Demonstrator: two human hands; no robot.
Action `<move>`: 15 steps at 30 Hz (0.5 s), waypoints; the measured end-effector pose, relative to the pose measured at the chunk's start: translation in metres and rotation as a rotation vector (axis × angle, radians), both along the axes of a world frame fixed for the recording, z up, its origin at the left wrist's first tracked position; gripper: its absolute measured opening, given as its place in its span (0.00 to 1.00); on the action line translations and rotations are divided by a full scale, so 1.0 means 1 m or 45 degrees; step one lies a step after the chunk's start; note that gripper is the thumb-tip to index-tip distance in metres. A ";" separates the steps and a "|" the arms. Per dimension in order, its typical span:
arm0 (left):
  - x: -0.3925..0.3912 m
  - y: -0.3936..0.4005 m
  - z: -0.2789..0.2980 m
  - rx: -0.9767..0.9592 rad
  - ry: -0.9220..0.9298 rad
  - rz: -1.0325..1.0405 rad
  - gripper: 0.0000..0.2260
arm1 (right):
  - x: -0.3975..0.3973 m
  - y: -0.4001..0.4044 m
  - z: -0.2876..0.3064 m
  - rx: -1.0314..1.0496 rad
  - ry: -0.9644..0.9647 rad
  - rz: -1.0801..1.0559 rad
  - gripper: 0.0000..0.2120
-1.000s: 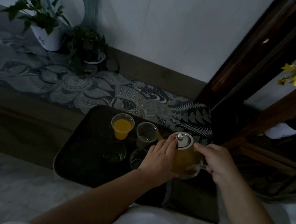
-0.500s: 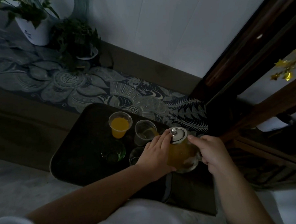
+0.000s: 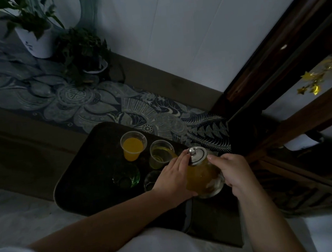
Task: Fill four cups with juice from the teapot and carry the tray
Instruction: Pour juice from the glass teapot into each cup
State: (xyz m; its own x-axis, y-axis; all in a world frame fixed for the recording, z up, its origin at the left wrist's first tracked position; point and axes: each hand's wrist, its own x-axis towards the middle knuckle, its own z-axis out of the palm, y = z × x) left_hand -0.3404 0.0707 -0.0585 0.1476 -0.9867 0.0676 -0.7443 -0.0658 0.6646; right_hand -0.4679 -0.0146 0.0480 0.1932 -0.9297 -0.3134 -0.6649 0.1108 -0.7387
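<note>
A glass teapot of orange juice is tilted to the left over the dark tray, its spout at a clear cup holding a little juice. My right hand grips the pot at its handle side. My left hand lies with straight fingers against the pot's side and its metal lid. Another clear cup stands full of juice further left. Two dark, seemingly empty cups stand nearer me; my left hand partly hides the second.
The tray sits on a low wooden bench with a patterned runner. Two potted plants stand at the back left against the white wall. A dark wooden frame rises on the right.
The teapot has tipped further left and juice has gathered in the second cup. Both hands kept their places on the pot.
</note>
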 end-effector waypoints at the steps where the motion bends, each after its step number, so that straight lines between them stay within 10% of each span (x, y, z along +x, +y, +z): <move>1: 0.000 0.000 0.000 0.000 0.006 0.002 0.53 | 0.000 0.000 0.000 0.005 -0.007 0.000 0.13; 15: 0.002 0.001 -0.001 -0.017 0.022 0.004 0.54 | 0.002 0.000 0.000 0.006 -0.010 0.027 0.13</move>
State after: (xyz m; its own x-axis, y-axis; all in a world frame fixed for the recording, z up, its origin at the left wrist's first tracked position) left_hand -0.3382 0.0721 -0.0598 0.1517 -0.9854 0.0778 -0.7324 -0.0592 0.6783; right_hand -0.4659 -0.0147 0.0483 0.2153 -0.9241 -0.3158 -0.6611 0.1001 -0.7436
